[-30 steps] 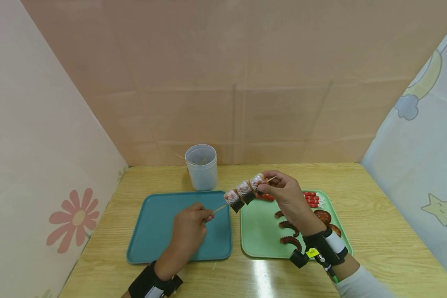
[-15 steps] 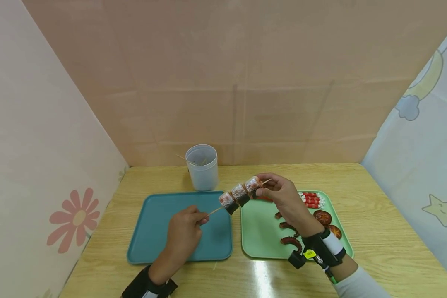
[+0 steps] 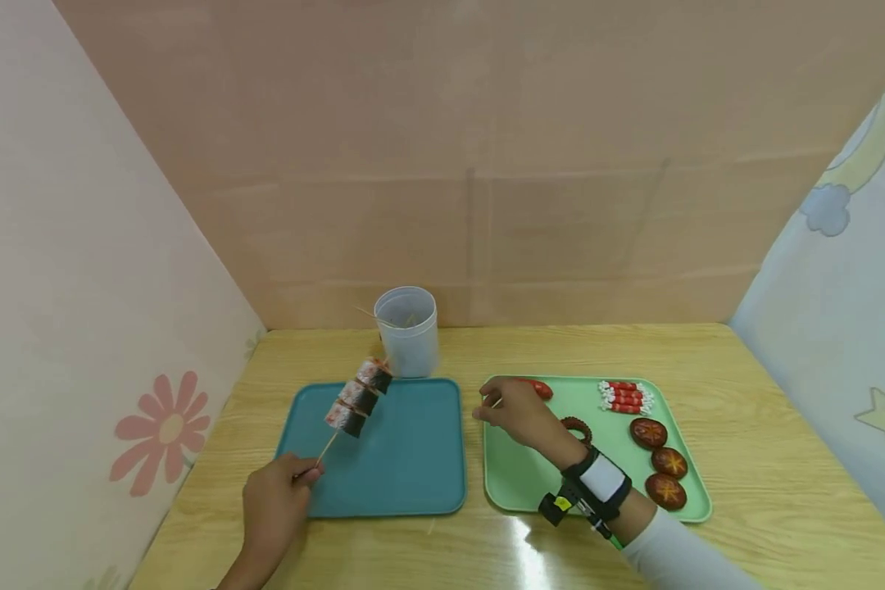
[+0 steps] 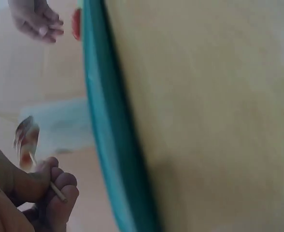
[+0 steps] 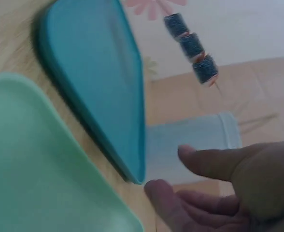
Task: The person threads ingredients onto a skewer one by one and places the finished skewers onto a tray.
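Head view: the left hand (image 3: pixel 276 498) pinches the skewer (image 3: pixel 357 397) by its near end; it points away and right. The right hand (image 3: pixel 519 412), farther off, has fingers apart.

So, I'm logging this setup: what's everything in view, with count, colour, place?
Table: one, pale wood, below
Walls: three, tan and pale, around
Left tray: one, teal, table
Right tray: one, green, table
Tub: one, whitish, behind left tray
Sticks: uncounted, tan, tub
Skewer: one, three pink-black pieces, raised
Short sticks: several, red-white, right tray
Rounds: three, brown, right tray
Curled piece: at least one, brown, right tray
Red piece: one visible, red, right tray
Strap: one, black, right wrist
Left hand: one, holding skewer
Right hand: one, near right tray
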Demonstrator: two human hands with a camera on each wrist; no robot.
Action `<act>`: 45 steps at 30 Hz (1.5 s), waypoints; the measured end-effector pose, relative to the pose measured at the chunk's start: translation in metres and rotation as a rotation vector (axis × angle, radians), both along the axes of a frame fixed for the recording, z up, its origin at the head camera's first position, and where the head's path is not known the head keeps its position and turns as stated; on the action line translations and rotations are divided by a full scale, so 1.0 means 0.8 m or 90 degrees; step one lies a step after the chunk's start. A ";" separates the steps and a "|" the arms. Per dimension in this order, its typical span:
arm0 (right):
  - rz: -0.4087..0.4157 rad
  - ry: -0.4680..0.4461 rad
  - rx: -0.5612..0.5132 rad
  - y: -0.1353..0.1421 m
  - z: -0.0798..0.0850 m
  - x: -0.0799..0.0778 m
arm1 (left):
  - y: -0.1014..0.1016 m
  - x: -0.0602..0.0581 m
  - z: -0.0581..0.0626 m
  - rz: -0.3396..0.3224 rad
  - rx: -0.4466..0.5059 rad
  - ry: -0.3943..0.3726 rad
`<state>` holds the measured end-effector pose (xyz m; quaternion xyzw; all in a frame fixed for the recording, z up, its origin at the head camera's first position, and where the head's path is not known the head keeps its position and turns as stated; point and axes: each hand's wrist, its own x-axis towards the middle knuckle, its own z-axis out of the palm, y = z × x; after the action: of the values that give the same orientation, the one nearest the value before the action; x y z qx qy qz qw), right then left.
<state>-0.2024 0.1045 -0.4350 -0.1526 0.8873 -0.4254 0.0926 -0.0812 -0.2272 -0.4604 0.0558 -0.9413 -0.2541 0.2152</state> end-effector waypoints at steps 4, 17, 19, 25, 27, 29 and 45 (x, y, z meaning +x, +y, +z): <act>-0.006 0.033 0.099 -0.025 -0.016 -0.003 | -0.029 0.003 -0.009 0.042 0.058 -0.084; -0.005 0.121 0.163 -0.071 -0.039 -0.004 | -0.069 -0.005 -0.017 0.113 0.216 -0.282; -0.009 0.100 0.166 -0.073 -0.038 -0.006 | -0.070 -0.009 -0.016 0.106 0.216 -0.295; -0.014 0.056 0.198 -0.075 -0.043 -0.013 | -0.075 -0.014 -0.005 0.043 0.212 -0.334; -0.011 0.068 0.201 -0.074 -0.042 -0.013 | -0.075 -0.016 0.001 0.023 0.190 -0.338; -0.009 0.071 0.198 -0.073 -0.041 -0.013 | -0.075 -0.017 0.005 0.008 0.161 -0.335; -0.022 0.011 0.198 -0.075 -0.042 -0.013 | -0.074 -0.025 -0.001 -0.011 -0.036 -0.274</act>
<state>-0.2129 0.0444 -0.4683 -0.1248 0.9457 -0.2829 0.1002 -0.1016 -0.2863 -0.4612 0.0945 -0.9726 -0.2121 0.0088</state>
